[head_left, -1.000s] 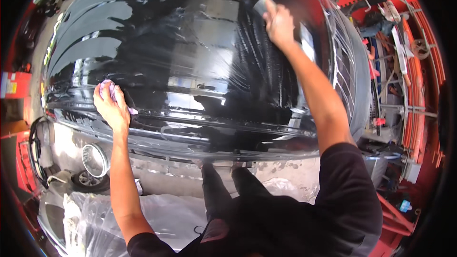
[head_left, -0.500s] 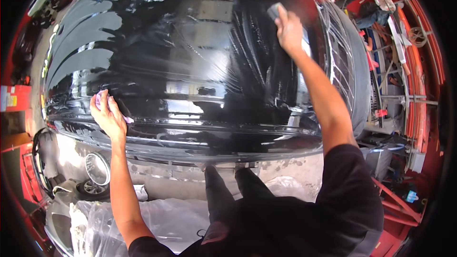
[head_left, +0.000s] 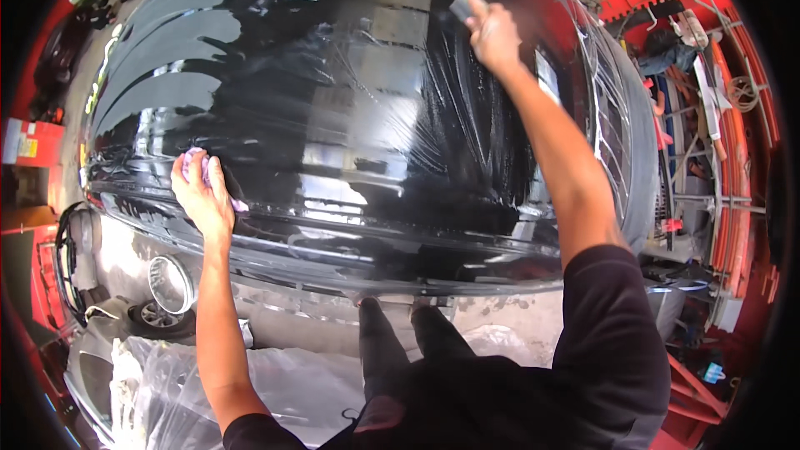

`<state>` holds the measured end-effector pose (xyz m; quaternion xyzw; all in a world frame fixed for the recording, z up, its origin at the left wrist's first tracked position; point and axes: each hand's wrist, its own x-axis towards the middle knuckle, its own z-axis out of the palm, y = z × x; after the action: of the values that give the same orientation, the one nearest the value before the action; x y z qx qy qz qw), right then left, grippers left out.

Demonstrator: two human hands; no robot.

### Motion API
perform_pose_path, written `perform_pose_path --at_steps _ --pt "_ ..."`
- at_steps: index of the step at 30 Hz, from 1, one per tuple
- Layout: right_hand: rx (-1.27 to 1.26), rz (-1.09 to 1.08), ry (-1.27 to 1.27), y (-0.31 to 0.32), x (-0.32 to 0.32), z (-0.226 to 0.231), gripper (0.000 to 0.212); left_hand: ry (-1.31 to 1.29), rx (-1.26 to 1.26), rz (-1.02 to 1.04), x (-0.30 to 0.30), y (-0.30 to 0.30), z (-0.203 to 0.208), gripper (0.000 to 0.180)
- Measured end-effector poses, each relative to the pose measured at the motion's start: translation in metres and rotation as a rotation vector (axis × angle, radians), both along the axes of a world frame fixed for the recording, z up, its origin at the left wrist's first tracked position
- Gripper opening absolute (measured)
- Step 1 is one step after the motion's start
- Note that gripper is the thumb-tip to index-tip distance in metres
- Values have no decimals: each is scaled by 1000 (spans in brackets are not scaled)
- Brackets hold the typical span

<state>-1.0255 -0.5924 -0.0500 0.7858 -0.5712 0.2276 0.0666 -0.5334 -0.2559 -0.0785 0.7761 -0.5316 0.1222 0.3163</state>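
A broad, glossy black car panel (head_left: 275, 150), wet and streaked, spreads out in front of me. My right hand (head_left: 497, 40) reaches over its far right part, fingers closed on a small grey sanding block (head_left: 467, 6) pressed to the surface. Which face of the block touches the paint is hidden. At the panel's near left side, my left hand (head_left: 205, 200) is closed on a crumpled pinkish-purple cloth (head_left: 194, 163) that rests on the panel. Part of that cloth sticks out beside the wrist.
Clear plastic sheeting (head_left: 275, 383) covers something behind me. A wheel (head_left: 158, 313) and a round silver wheel cover (head_left: 171, 283) lie at the lower left. Orange-red rails and racks of parts (head_left: 725, 158) line the right. A red box (head_left: 33, 146) stands at far left.
My right hand has slid the sanding block leftward and slightly farther away over the panel. The left hand with the cloth stays at about the same spot. The whole view has shifted a little.
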Motion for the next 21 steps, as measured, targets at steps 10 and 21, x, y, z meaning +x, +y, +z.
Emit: perform_pose_path --at_steps 10,21 --pt "-163 457 -15 91 27 -19 51 -10 27 87 10 21 4 33" --pt "116 539 -18 239 17 -5 55 25 34 90 8 24 8 33"
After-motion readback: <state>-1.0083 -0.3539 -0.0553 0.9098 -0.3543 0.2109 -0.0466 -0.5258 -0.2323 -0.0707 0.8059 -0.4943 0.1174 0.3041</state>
